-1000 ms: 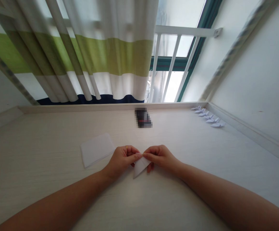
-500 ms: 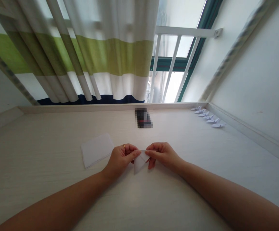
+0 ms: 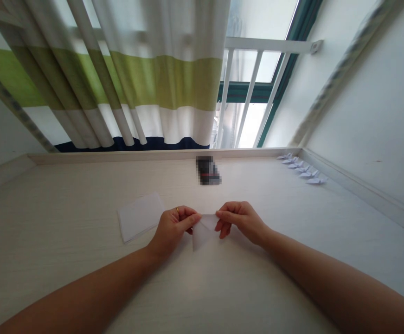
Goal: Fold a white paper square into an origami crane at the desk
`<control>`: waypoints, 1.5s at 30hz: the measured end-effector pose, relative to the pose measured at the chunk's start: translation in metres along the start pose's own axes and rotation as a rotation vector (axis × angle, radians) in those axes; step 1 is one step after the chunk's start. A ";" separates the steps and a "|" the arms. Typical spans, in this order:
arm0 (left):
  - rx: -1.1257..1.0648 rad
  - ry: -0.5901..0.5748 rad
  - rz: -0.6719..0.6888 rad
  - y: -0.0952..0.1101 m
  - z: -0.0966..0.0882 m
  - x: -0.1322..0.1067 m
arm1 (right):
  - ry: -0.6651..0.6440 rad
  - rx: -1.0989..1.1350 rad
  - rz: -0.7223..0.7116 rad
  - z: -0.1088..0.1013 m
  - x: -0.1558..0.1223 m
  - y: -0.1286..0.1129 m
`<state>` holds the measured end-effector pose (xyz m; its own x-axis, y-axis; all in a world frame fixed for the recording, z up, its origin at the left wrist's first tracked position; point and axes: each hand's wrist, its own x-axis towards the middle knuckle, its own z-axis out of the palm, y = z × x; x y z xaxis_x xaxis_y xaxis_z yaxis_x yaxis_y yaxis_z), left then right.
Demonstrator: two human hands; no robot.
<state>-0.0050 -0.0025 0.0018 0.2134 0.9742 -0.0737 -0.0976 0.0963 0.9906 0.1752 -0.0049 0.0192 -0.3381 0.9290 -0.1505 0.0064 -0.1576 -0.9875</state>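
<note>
A small folded white paper [image 3: 202,233] hangs between my two hands just above the pale wooden table [image 3: 66,260]. My left hand [image 3: 172,228], with a ring on one finger, pinches the paper's upper left corner. My right hand [image 3: 240,220] pinches its upper right corner. The paper's lower point reaches down toward the table. A stack of white paper sheets [image 3: 139,215] lies flat just left of my left hand.
A blurred dark object [image 3: 207,170] lies near the table's far edge. Several small folded white paper pieces [image 3: 302,169] sit in a row at the far right corner by the wall. A striped curtain [image 3: 125,83] and window bars [image 3: 246,93] stand behind the table.
Both hands have moved slightly away from me and a little apart, spreading the top of the folded paper wider between them.
</note>
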 end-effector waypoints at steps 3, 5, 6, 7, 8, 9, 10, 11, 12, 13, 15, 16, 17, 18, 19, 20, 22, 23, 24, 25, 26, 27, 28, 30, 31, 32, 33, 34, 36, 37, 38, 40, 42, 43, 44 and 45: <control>-0.014 0.026 0.009 0.000 -0.001 0.002 | 0.018 0.004 -0.035 -0.008 0.002 -0.003; -0.024 0.037 0.019 -0.001 -0.002 0.003 | 0.047 0.041 -0.059 -0.014 0.004 -0.005; -0.026 0.042 0.023 -0.002 -0.002 0.003 | 0.066 0.064 -0.070 -0.016 0.005 -0.005; -0.026 0.044 0.026 -0.002 -0.002 0.004 | 0.083 0.083 -0.079 -0.018 0.006 -0.005; -0.023 0.046 0.027 -0.003 -0.002 0.004 | 0.094 0.096 -0.084 -0.019 0.007 -0.005; -0.018 0.047 0.026 -0.003 -0.002 0.004 | 0.096 0.097 -0.082 -0.019 0.007 -0.005; -0.013 0.045 0.024 -0.003 -0.002 0.004 | 0.087 0.084 -0.076 -0.018 0.008 -0.004; -0.007 0.036 0.019 -0.002 -0.001 0.004 | 0.068 0.059 -0.066 -0.016 0.007 -0.003; 0.001 0.025 0.014 -0.002 -0.001 0.003 | 0.042 0.025 -0.055 -0.013 0.007 -0.003; 0.011 0.006 0.008 -0.002 0.000 0.003 | 0.013 -0.014 -0.043 -0.009 0.006 -0.002; 0.041 -0.055 -0.015 -0.001 0.002 0.001 | -0.039 -0.095 -0.023 -0.002 0.003 0.000; 0.055 -0.090 -0.028 -0.001 0.002 0.000 | -0.056 -0.137 -0.019 0.002 0.001 0.000; 0.066 -0.123 -0.043 -0.001 0.003 -0.001 | -0.065 -0.179 -0.021 0.005 0.000 0.001; 0.073 -0.155 -0.056 -0.001 0.003 -0.001 | -0.071 -0.225 -0.030 0.008 -0.002 0.002; 0.075 -0.181 -0.068 -0.002 0.004 -0.001 | -0.073 -0.267 -0.040 0.010 -0.003 0.002; 0.073 -0.201 -0.078 -0.002 0.004 -0.001 | -0.072 -0.303 -0.052 0.012 -0.004 0.003; 0.066 -0.224 -0.093 -0.004 0.004 -0.001 | -0.073 -0.360 -0.071 0.014 -0.005 0.003; 0.065 -0.227 -0.097 -0.004 0.003 -0.001 | -0.074 -0.384 -0.080 0.014 -0.005 0.004; 0.067 -0.225 -0.096 -0.004 0.003 -0.001 | -0.077 -0.401 -0.087 0.014 -0.005 0.004; 0.071 -0.218 -0.094 -0.004 0.003 -0.001 | -0.084 -0.411 -0.090 0.014 -0.005 0.004; 0.075 -0.203 -0.090 -0.004 0.003 -0.001 | -0.090 -0.413 -0.091 0.013 -0.004 0.004; 0.076 -0.182 -0.086 -0.004 0.002 -0.001 | -0.091 -0.409 -0.088 0.012 -0.003 0.004; 0.070 -0.157 -0.083 -0.003 0.002 0.000 | -0.089 -0.398 -0.082 0.011 -0.003 0.004; 0.043 -0.099 -0.079 -0.002 0.001 0.001 | -0.073 -0.368 -0.074 0.008 -0.001 0.002; 0.029 -0.073 -0.075 -0.002 0.000 0.002 | -0.062 -0.350 -0.073 0.006 -0.001 0.002; 0.017 -0.054 -0.072 -0.002 0.000 0.002 | -0.054 -0.331 -0.072 0.004 0.000 0.001; 0.010 -0.043 -0.069 -0.001 0.000 0.002 | -0.048 -0.312 -0.073 0.003 0.000 0.001; 0.005 -0.036 -0.067 -0.001 0.000 0.002 | -0.046 -0.294 -0.073 0.002 0.000 0.000; 0.000 -0.037 -0.067 0.000 0.001 0.002 | -0.050 -0.262 -0.065 0.000 0.001 0.000; -0.004 -0.037 -0.067 0.000 0.001 0.002 | -0.053 -0.244 -0.059 -0.002 0.001 -0.001; -0.010 -0.031 -0.068 0.000 0.000 0.003 | -0.052 -0.223 -0.056 -0.003 0.002 -0.001; -0.032 0.024 -0.063 -0.001 -0.002 0.005 | -0.028 -0.170 -0.062 -0.009 0.003 -0.002; -0.072 0.131 -0.046 -0.001 -0.004 0.009 | 0.034 -0.111 -0.100 -0.016 0.006 -0.004; -0.092 0.171 -0.039 -0.001 -0.006 0.010 | 0.075 -0.086 -0.127 -0.020 0.008 -0.005; -0.101 0.191 -0.033 -0.001 -0.007 0.011 | 0.115 -0.068 -0.151 -0.022 0.009 -0.006; -0.096 0.186 -0.032 -0.001 -0.007 0.012 | 0.149 -0.059 -0.171 -0.024 0.010 -0.006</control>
<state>-0.0089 0.0102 -0.0010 0.0355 0.9904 -0.1338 -0.1872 0.1381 0.9726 0.1941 0.0135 0.0224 -0.1968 0.9803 0.0179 0.0173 0.0217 -0.9996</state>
